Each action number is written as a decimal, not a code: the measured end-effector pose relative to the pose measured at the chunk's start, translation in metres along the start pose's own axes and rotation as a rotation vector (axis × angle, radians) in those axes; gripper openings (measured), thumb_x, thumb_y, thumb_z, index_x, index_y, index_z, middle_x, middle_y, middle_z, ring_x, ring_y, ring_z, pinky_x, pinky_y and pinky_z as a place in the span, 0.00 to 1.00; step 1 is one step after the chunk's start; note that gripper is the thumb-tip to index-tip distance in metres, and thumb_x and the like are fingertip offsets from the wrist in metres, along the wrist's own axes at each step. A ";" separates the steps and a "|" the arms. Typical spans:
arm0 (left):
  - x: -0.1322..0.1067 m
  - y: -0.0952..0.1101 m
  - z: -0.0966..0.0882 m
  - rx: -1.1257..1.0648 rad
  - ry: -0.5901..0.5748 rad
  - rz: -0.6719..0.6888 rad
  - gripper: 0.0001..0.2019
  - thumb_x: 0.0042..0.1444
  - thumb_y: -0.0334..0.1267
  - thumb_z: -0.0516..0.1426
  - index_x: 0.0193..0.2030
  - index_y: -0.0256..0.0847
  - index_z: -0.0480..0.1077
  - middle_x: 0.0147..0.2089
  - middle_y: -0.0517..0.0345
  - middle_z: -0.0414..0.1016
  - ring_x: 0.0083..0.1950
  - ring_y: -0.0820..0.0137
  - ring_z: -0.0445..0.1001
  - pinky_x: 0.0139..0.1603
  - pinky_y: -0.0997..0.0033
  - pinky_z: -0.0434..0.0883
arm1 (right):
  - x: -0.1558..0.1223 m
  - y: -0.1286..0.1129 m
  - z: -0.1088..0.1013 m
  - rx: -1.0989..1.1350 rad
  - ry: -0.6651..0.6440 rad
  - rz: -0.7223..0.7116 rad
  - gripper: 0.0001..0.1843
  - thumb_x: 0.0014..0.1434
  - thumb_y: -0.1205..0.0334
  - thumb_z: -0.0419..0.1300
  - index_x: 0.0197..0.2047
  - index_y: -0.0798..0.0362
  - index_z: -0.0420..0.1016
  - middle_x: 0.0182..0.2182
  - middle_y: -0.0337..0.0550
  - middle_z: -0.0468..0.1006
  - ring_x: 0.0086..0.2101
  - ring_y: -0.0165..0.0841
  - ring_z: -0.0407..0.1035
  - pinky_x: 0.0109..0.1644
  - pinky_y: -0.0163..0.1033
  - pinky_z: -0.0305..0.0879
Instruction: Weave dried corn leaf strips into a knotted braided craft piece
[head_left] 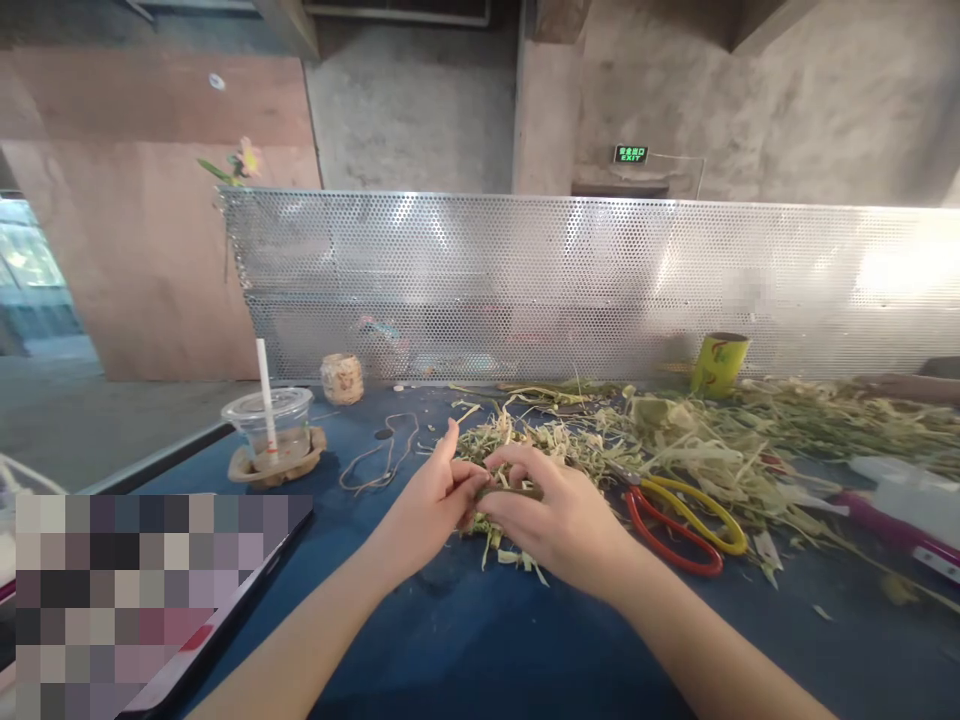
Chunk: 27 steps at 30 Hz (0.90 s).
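My left hand (442, 492) and my right hand (551, 510) meet over a heap of pale green plant shreds (574, 445) on the blue table. The left thumb and fingers are pinched together, with one finger pointing up; what they grip is too small to tell. Between my right thumb and fingers lies a short olive-green plant strip (517, 491), partly hidden by the hand. Just right of this hand rest scissors (679, 530) with one red and one yellow handle, their blades toward the heap.
To the left are a plastic cup (281, 420) with a straw in a cardboard holder, a cord loop (390, 462) and a small pale jar (342, 378). More shreds (750, 440) and a yellow-green tube (720, 365) are at right. A perforated metal panel (480, 270) stands behind.
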<state>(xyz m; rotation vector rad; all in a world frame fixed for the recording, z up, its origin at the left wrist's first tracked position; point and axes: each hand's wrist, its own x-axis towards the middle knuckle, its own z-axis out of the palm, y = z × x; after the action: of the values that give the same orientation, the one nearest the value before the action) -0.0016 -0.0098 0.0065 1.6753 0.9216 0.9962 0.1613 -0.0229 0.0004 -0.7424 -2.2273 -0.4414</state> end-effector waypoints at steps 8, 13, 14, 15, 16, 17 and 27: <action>-0.003 0.000 0.003 -0.223 -0.025 -0.099 0.47 0.51 0.42 0.57 0.64 0.32 0.25 0.23 0.64 0.65 0.20 0.78 0.59 0.20 0.76 0.55 | -0.001 -0.001 0.003 -0.146 0.122 -0.098 0.07 0.56 0.65 0.53 0.31 0.49 0.72 0.33 0.39 0.76 0.29 0.27 0.66 0.33 0.34 0.61; -0.002 0.000 0.007 -0.230 0.038 -0.059 0.45 0.52 0.39 0.56 0.64 0.32 0.24 0.25 0.64 0.64 0.21 0.78 0.57 0.21 0.76 0.55 | 0.000 0.000 0.002 -0.290 0.159 -0.263 0.08 0.54 0.70 0.56 0.26 0.50 0.71 0.31 0.35 0.77 0.27 0.28 0.66 0.33 0.39 0.59; -0.002 0.000 0.007 -0.196 0.054 -0.027 0.44 0.53 0.38 0.55 0.64 0.33 0.24 0.25 0.64 0.64 0.21 0.77 0.57 0.21 0.76 0.56 | 0.000 -0.001 0.002 -0.270 0.170 -0.252 0.07 0.54 0.70 0.56 0.26 0.50 0.71 0.31 0.36 0.77 0.27 0.28 0.66 0.34 0.39 0.59; -0.002 -0.001 0.007 -0.153 0.070 0.010 0.43 0.54 0.39 0.54 0.64 0.33 0.24 0.25 0.64 0.64 0.21 0.77 0.58 0.22 0.75 0.56 | 0.000 -0.001 0.003 -0.219 0.184 -0.214 0.06 0.54 0.69 0.56 0.27 0.51 0.71 0.31 0.36 0.77 0.28 0.28 0.67 0.35 0.39 0.60; -0.002 -0.001 0.006 -0.104 0.085 0.045 0.42 0.55 0.39 0.52 0.64 0.34 0.24 0.26 0.63 0.65 0.21 0.77 0.58 0.22 0.74 0.57 | 0.001 -0.001 0.003 -0.140 0.201 -0.157 0.05 0.54 0.69 0.57 0.28 0.51 0.71 0.31 0.37 0.77 0.29 0.28 0.67 0.35 0.38 0.60; -0.003 -0.002 0.005 -0.054 0.100 0.075 0.41 0.56 0.39 0.51 0.64 0.34 0.23 0.28 0.62 0.66 0.22 0.77 0.59 0.23 0.74 0.58 | 0.001 -0.001 0.004 -0.043 0.220 -0.090 0.04 0.54 0.69 0.57 0.30 0.52 0.71 0.31 0.38 0.77 0.30 0.28 0.68 0.35 0.37 0.61; -0.009 -0.001 0.007 0.464 0.135 0.311 0.34 0.59 0.34 0.43 0.64 0.38 0.21 0.39 0.50 0.73 0.38 0.67 0.69 0.39 0.65 0.64 | 0.004 0.001 0.012 0.746 0.207 0.655 0.05 0.50 0.64 0.59 0.24 0.53 0.70 0.24 0.39 0.73 0.24 0.28 0.67 0.28 0.34 0.66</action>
<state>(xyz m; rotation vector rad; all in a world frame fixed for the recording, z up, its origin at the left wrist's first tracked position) 0.0006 -0.0203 0.0022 2.2122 1.0582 1.1748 0.1530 -0.0146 -0.0047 -0.8857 -1.6290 0.5788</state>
